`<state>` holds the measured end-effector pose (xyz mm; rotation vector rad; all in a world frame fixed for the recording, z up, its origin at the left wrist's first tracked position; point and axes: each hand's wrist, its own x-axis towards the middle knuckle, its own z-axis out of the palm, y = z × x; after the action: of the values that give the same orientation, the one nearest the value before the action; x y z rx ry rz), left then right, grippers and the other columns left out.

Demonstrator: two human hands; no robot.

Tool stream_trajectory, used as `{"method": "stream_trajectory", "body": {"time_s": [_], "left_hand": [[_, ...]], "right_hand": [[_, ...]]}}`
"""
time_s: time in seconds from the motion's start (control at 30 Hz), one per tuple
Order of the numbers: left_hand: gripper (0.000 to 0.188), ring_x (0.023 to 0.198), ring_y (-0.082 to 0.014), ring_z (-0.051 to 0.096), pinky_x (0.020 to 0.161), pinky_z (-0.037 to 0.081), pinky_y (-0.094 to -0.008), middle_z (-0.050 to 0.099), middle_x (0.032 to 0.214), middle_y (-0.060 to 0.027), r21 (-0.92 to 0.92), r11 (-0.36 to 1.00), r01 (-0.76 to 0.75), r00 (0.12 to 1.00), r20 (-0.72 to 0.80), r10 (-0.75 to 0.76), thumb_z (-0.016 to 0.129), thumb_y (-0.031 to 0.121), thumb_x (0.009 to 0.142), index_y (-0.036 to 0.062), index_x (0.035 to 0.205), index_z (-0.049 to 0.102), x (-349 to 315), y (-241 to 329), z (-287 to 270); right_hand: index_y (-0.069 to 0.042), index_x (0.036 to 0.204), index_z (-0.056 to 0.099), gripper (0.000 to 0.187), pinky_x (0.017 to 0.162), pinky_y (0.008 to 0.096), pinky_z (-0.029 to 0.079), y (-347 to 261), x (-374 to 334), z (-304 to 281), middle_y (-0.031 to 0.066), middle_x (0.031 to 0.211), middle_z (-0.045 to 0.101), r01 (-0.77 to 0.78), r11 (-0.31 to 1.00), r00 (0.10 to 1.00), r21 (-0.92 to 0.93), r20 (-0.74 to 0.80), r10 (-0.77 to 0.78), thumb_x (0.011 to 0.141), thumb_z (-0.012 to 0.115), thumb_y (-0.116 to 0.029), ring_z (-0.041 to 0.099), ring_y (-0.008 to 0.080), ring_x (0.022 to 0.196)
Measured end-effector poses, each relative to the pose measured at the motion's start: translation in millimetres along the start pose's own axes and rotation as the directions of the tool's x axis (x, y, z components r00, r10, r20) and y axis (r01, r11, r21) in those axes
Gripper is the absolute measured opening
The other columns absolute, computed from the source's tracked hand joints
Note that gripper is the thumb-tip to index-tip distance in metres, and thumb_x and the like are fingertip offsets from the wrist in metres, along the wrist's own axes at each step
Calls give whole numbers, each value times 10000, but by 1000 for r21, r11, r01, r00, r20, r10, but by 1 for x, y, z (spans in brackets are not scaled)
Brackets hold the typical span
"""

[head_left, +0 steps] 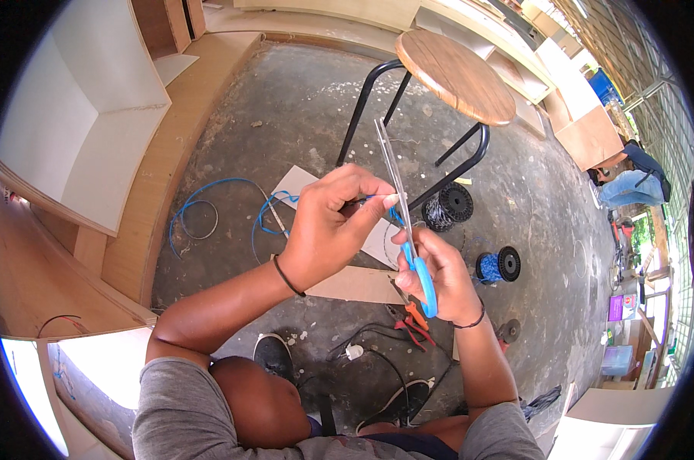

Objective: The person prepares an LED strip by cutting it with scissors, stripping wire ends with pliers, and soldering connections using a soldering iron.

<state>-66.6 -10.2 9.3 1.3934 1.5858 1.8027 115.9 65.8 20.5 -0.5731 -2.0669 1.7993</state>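
In front of me, my right hand grips a pair of scissors by its light blue handle. The long metal blades point up and away, nearly closed as far as I can see. Beside the blades, my left hand is closed in a pinch on a thin blue wire, whose end is hard to make out. Below the hands lie a flat brown board, pliers with orange handles and pliers with red handles.
A stool with black legs stands ahead. On the floor are a black spool, a smaller spool with blue wire, blue coils and a cable with a white plug. Wooden cabinets line the left. Far right, another person bends over.
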Motion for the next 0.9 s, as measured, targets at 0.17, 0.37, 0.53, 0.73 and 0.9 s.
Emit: {"method": "stream_trajectory", "body": {"time_s": [0.17,0.37,0.53,0.73,0.9], "left_hand": [[43,752,-111,559,649,427,-251,632,821,-44,6,1000,-28,1000,0,28,654,36,833,8,861,670,1,0,1],[41,744,-110,555,645,424,-253,625,814,-44,11,1000,-12,1000,4,12,652,36,834,5,857,664,1,1,1],[45,744,-108,542,647,419,-257,619,808,-43,48,998,-30,999,21,29,654,42,836,1,852,661,1,1,0],[61,744,-94,523,658,409,-245,604,820,-33,-29,1000,1,1000,-1,-1,652,52,849,0,881,656,0,-2,4],[98,769,-55,520,663,408,-209,602,838,0,-69,995,79,996,47,-76,642,61,874,6,954,647,-2,-2,2]], "right_hand": [[24,1116,542,427,613,201,391,4,0,-4,-23,773,463,-1,999,1000,-41,-8,0,777,756,-122,443,43,695],[24,1104,552,428,601,193,377,5,-1,-5,-33,752,457,4,998,1000,-55,-19,-5,773,766,-145,434,38,678],[16,1095,562,418,582,187,360,7,-1,-8,-45,737,447,-14,991,1000,-134,-12,12,772,770,-147,416,35,652],[-6,1150,531,421,574,193,388,4,2,-10,-41,753,524,17,998,991,-66,-135,-26,791,739,-80,472,37,647],[-3,1121,540,354,561,214,435,-17,52,-67,-13,738,562,-13,972,897,-233,-433,-91,837,705,-137,538,52,634]]}}
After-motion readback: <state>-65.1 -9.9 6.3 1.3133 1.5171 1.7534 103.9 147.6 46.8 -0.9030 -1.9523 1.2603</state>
